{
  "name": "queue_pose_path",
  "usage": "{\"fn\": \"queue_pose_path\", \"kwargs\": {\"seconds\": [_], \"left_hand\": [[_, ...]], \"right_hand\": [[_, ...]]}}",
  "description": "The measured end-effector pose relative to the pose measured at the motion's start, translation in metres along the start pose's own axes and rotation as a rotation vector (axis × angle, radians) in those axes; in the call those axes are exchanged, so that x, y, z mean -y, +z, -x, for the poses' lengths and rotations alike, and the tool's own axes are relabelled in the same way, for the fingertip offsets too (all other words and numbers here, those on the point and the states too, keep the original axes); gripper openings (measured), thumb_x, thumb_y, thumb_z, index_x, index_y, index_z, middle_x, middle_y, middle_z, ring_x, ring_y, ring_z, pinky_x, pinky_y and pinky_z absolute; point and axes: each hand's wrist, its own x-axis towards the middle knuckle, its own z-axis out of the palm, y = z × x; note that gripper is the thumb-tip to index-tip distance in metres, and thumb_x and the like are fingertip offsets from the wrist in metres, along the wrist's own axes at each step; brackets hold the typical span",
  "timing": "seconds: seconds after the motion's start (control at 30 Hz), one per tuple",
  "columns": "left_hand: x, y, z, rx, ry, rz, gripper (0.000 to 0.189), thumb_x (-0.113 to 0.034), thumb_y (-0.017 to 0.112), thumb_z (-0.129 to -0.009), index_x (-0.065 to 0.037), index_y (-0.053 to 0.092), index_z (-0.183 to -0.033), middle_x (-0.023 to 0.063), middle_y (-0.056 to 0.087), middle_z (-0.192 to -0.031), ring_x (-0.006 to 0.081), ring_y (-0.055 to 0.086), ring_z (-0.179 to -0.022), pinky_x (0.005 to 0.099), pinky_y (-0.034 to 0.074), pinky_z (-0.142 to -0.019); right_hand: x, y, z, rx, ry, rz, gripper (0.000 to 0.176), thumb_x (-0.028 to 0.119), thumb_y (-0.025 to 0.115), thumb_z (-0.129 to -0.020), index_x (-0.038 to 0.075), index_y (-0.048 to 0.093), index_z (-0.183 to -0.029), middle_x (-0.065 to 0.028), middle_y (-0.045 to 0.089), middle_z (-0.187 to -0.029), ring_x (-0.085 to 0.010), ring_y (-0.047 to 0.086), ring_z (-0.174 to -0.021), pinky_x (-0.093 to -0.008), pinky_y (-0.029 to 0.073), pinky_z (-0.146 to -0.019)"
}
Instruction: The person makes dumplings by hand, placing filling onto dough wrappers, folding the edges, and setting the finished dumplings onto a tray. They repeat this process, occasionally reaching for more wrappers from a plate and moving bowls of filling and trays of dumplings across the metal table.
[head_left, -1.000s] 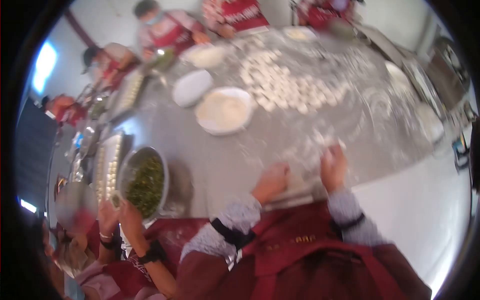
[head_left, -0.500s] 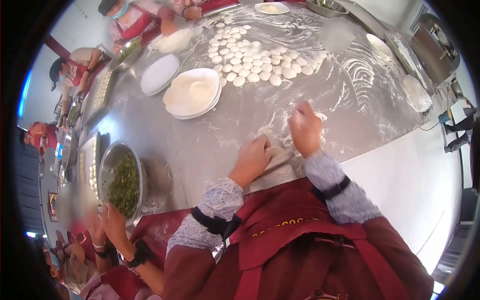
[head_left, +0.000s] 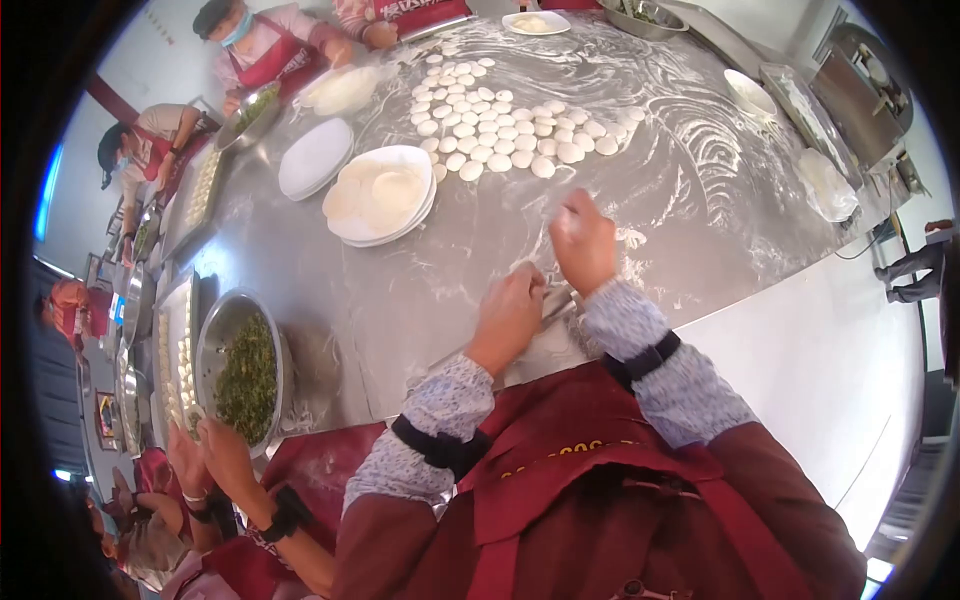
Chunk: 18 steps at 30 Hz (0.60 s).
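**Two curled hands at the near edge of a floured worktop**

Positions were read as on a clock face, with 12 o'clock at the top of the head view. The left grip [head_left: 508, 312] was curled, its fingers bent inward; whether it grasped anything could not be told. The right grip [head_left: 583, 238], blurred, was also curled and stood at 1 to 2 o'clock from the left; its contents, if any, were likewise unclear. A narrow greyish piece [head_left: 557, 304] lay just beside the left grip at 3 o'clock, and between 6 and 7 o'clock from the right grip. Its exact nature, and any contact with the left fingers, could not be made out.

Many white dough rounds [head_left: 496, 137] were spread over the worktop [head_left: 385, 320], apart from the right grip at 11 o'clock. Between 10 and 11 o'clock from the left grip stood a plate stack [head_left: 392, 239] bearing pale flat sheets [head_left: 365, 195]. Between 8 and 9 o'clock, well apart, a metal bowl [head_left: 214, 347] held a chopped green mixture [head_left: 247, 378]; a co-worker's hand [head_left: 229, 455] was near its lower rim.
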Motion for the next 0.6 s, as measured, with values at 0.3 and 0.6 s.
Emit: {"fn": "queue_pose_path", "kwargs": {"seconds": [0.3,0.6], "left_hand": [[0.010,-0.016,0.015,0.111,-0.056,0.025,0.013,-0.009,0.050,-0.078,0.002,0.056,-0.080,0.0189,0.060,-0.076,0.0336,0.058,-0.074,0.0410,0.045,-0.065],[0.006,-0.007,-0.002,0.049,0.025,-0.090,0.015,-0.012,0.050,-0.080,0.001,0.056,-0.083,0.0204,0.060,-0.078,0.0374,0.057,-0.077,0.0427,0.044,-0.070]], "right_hand": [[0.003,-0.040,0.039,-0.063,0.035,-0.037,0.010,0.011,0.053,-0.075,0.005,0.052,-0.083,-0.0184,0.057,-0.066,-0.0369,0.058,-0.062,-0.0397,0.046,-0.055],[-0.003,-0.019,0.020,-0.022,0.040,0.022,0.008,0.007,0.052,-0.076,0.002,0.052,-0.082,-0.0145,0.056,-0.068,-0.0236,0.057,-0.059,-0.0323,0.045,-0.057]]}}
